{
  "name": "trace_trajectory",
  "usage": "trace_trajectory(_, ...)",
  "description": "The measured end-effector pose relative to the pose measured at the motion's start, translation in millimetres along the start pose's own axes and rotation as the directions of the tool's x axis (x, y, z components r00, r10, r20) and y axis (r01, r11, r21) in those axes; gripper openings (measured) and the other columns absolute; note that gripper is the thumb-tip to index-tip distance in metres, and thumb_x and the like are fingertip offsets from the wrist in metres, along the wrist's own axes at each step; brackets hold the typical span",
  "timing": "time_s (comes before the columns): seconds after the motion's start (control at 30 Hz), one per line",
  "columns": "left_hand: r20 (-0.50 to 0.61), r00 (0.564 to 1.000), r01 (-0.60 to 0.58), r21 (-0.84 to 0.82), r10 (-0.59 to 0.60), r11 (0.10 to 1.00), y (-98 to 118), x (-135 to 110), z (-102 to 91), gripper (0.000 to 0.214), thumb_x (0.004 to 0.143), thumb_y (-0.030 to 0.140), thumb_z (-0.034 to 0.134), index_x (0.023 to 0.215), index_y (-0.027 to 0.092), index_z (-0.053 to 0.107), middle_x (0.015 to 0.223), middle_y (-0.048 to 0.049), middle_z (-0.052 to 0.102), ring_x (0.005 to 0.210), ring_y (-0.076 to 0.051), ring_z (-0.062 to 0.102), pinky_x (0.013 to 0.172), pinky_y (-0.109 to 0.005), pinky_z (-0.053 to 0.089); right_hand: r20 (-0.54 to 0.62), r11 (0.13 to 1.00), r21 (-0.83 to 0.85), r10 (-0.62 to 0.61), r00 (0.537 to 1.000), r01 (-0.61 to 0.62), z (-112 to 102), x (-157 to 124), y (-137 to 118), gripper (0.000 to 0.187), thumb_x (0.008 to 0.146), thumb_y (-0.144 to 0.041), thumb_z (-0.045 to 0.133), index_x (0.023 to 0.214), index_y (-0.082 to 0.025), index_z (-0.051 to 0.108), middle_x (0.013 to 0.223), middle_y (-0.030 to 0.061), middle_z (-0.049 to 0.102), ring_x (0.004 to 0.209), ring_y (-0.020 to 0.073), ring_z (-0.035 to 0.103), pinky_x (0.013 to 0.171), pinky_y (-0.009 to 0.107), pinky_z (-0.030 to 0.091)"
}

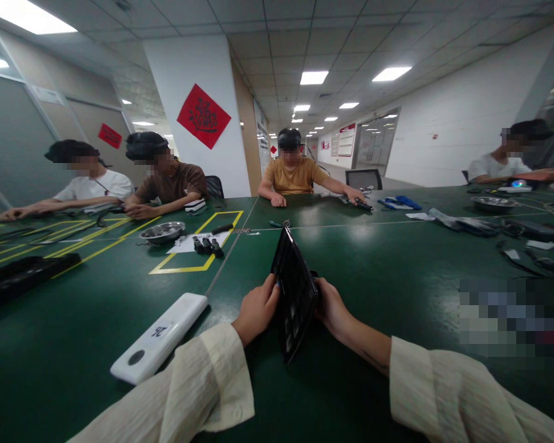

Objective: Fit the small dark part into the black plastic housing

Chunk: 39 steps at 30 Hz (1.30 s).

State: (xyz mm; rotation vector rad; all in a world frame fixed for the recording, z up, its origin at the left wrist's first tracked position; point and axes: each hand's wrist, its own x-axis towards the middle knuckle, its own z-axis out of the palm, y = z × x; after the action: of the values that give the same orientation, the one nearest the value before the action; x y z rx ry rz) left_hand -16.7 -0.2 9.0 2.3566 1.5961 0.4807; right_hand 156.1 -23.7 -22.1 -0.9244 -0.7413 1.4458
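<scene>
I hold a flat black panel, a keyboard-like slab (292, 289), tilted up on its edge above the green table (351, 258). My left hand (257, 309) grips its left side with fingers curled round the edge. My right hand (331, 306) grips the right side from behind, fingers mostly hidden by the panel. Both cream sleeves reach in from the bottom.
A white power bank (159, 337) lies left of my left arm. A metal bowl (165, 232), paper and small black parts (207, 245) sit in a yellow-taped box. A black tray (23, 274) lies far left. Several people sit round the table; tools and cables at right.
</scene>
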Motion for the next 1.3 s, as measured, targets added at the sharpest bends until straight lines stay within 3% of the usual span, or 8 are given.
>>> trace_trajectory(0.3, 0.015, 0.998, 0.066, -0.014, -0.066, 0.998, 2.6, 0.0, -1.1, 0.044, 0.091, 0.030, 0.020, 0.127, 0.014, 0.039, 0.103, -0.0114, 0.063, 0.099, -0.022, 0.058, 0.081, -0.030, 0.039, -0.012, 1.000, 0.011, -0.004, 1.000, 0.004, 2.9, -1.7, -2.1, 0.024, 0.067, -0.043, 0.055, 0.068, -0.019, 0.051, 0.051, -0.0039, 0.049, 0.043, 0.0108, 0.043, 0.039, 0.021, 0.025)
trace_trajectory(0.6, 0.012, 1.000, -0.026, -0.052, 0.026, 0.998, 2.3, 0.0, -2.8, 0.035, 0.091, 0.036, 0.021, 0.109, 0.018, 0.045, 0.090, -0.0072, 0.063, 0.083, -0.019, 0.060, 0.070, -0.026, 0.040, 0.002, 1.000, 0.006, -0.008, 1.000, 0.008, -0.7, 1.7, 1.1, 0.024, 0.069, -0.044, 0.054, 0.070, -0.019, 0.052, 0.053, -0.0040, 0.050, 0.044, 0.0111, 0.044, 0.039, 0.021, 0.027)
trace_trajectory(0.8, 0.008, 0.998, -0.068, -0.067, 0.068, 0.995, 4.1, -0.2, -3.3, 0.040, 0.092, 0.037, 0.020, 0.087, 0.019, 0.055, 0.076, -0.0045, 0.062, 0.072, -0.016, 0.059, 0.063, -0.023, 0.037, 0.013, 1.000, 0.019, 0.000, 1.000, -0.001, 0.8, -1.2, -0.8, 0.025, 0.068, -0.044, 0.055, 0.070, -0.019, 0.052, 0.052, -0.0042, 0.049, 0.044, 0.0111, 0.044, 0.040, 0.022, 0.027)
trace_trajectory(1.1, 0.016, 1.000, -0.005, 0.019, 0.004, 1.000, 8.0, -2.4, -6.3, 0.049, 0.090, 0.037, 0.021, 0.068, 0.015, 0.059, 0.067, -0.0055, 0.061, 0.064, -0.016, 0.056, 0.057, -0.024, 0.031, -0.013, 1.000, 0.002, 0.006, 1.000, -0.006, 1.2, 1.0, -0.2, 0.024, 0.067, -0.043, 0.054, 0.069, -0.020, 0.052, 0.051, -0.0037, 0.049, 0.043, 0.0112, 0.043, 0.039, 0.022, 0.026)
trace_trajectory(1.3, 0.006, 0.999, 0.041, 0.001, -0.041, 0.999, 11.0, -2.3, -8.6, 0.044, 0.090, 0.037, 0.024, 0.078, 0.016, 0.060, 0.077, -0.0069, 0.064, 0.073, -0.017, 0.059, 0.061, -0.024, 0.034, 0.011, 1.000, 0.014, -0.010, 1.000, 0.010, 0.1, 2.3, 1.9, 0.025, 0.068, -0.044, 0.055, 0.068, -0.019, 0.052, 0.052, -0.0032, 0.050, 0.045, 0.0114, 0.043, 0.041, 0.022, 0.028)
